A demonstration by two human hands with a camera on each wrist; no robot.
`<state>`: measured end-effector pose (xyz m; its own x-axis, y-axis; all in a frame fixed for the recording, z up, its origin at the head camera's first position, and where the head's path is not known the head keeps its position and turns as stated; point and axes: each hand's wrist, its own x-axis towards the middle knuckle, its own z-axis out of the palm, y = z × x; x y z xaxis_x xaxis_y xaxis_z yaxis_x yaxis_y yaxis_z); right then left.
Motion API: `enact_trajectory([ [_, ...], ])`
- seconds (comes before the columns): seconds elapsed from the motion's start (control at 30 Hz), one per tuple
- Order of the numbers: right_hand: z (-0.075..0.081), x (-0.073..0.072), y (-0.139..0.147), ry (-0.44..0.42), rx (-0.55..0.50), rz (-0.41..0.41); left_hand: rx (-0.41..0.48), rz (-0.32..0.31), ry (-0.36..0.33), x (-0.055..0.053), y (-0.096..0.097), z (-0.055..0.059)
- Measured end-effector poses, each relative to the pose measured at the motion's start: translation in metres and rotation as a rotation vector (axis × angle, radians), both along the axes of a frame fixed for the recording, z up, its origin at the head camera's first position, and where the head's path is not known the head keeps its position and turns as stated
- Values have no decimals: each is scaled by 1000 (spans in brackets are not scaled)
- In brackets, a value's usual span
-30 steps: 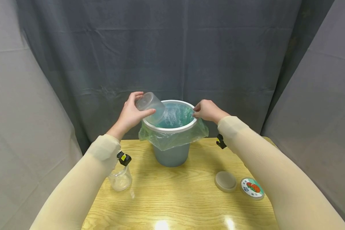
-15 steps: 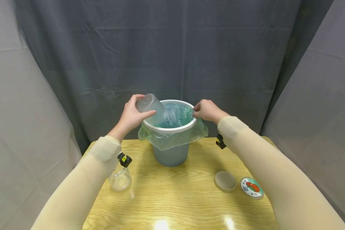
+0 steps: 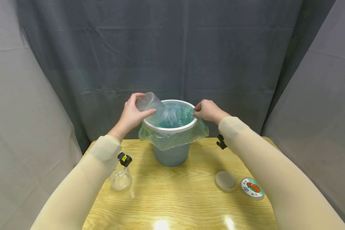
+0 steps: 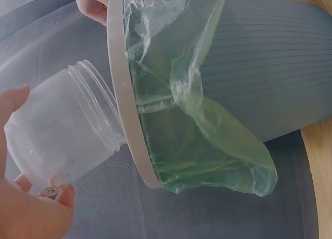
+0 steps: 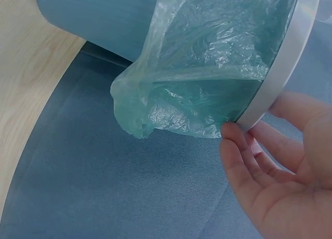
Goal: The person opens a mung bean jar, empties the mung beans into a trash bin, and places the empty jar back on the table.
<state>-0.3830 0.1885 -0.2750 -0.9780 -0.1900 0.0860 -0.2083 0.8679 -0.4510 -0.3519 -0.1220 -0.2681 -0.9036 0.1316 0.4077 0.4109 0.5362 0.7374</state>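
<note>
The left hand [image 3: 131,116] gripped a clear ribbed-neck plastic jar [image 3: 150,107], tilted mouth-down over the bin [image 3: 172,153]'s left rim. The right hand [image 3: 207,111] pinched the white rim on the right, fingers curled. A crinkled green bag [image 4: 202,145] lined the ribbed grey bin. Nearer on the wooden table [image 3: 178,195] stood a glass bottle [image 3: 120,179] and two round lids [image 3: 225,181], possibly the jar's.

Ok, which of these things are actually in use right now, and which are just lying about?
In use:
left hand grips clear plastic jar, tipped mouth-first over the bin
right hand holds rim of lined waste bin

Lying about:
glass flask
tan lid
printed lid
</note>
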Motion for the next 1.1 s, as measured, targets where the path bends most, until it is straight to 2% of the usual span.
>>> enact_trajectory([
  [0.3,-1,0,1,14,10,7,18,-25,11,-2,-2,-3],
  [0.67,-3,-4,4,12,5,-4,64,-44,-59,-1,-1,-8],
  [0.87,-4,-3,4,21,-1,-3,48,-69,-65,-1,0,-11],
  [1.1,-6,-3,4,17,-19,-11,45,-73,-107,-1,0,-17],
])
